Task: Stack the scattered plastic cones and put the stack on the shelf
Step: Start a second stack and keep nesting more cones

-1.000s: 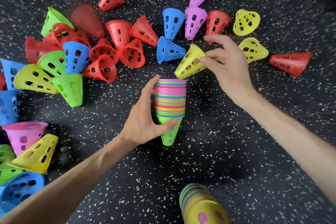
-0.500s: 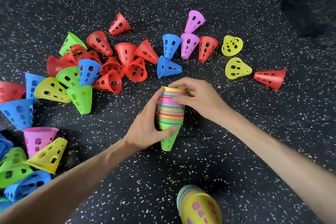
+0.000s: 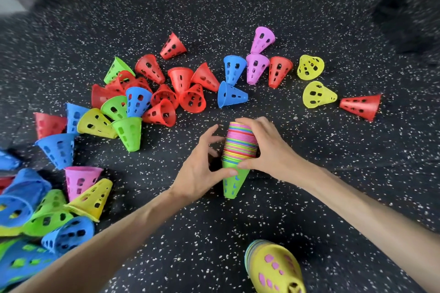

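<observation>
Hands, left hand (image 3: 200, 173) and right hand (image 3: 269, 150), both gripping unlabelled cone stack (image 3: 239, 150).

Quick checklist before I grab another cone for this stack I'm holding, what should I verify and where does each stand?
1. Left hand grips the stack: ok.
2. Right hand free to reach: not ok, it holds the stack.
3. Top cone fully seated: cannot tell.
4. Nearest loose cone, the blue cone, unobstructed: ok.
5. Second stack lying by the right forearm, out of the reach path: ok.
</observation>
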`<state>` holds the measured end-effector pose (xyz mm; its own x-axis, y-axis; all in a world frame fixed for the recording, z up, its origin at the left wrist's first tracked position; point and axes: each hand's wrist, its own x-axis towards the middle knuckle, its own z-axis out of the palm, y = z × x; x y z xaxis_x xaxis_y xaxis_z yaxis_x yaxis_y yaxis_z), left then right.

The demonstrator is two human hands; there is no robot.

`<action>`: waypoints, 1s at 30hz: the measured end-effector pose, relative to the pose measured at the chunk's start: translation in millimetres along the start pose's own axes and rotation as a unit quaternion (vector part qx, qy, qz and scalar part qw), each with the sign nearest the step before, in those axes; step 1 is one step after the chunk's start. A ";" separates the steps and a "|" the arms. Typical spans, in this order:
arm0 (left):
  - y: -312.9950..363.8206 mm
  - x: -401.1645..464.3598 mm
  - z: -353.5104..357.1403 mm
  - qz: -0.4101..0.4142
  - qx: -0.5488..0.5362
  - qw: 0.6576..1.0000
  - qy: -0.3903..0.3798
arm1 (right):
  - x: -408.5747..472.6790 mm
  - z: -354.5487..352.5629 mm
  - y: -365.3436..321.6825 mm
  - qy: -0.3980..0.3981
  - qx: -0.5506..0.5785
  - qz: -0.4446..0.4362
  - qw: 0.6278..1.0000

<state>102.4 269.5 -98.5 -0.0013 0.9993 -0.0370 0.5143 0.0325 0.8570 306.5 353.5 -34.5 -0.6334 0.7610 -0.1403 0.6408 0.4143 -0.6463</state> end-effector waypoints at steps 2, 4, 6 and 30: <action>-1.7 1.4 -8.2 -0.004 0.003 0.999 0.033 | 0.5 0.8 -0.2 -0.002 -0.007 -0.002 1.000; -0.5 5.4 -18.0 -0.012 0.011 0.995 0.094 | 1.4 1.1 1.0 -0.003 -0.006 0.001 1.000; -2.3 8.6 -29.5 -0.016 0.051 0.983 0.176 | 2.2 1.5 2.3 -0.002 0.002 0.009 1.000; -9.9 5.9 -79.5 0.019 0.286 0.956 0.058 | 0.1 -0.4 -4.1 0.051 0.043 0.198 0.978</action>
<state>29.1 276.5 -66.3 -0.0513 0.9960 0.0735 0.9004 0.0144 0.4347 304.0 352.1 -31.6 -0.2946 0.9005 -0.3197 0.7850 0.0372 -0.6184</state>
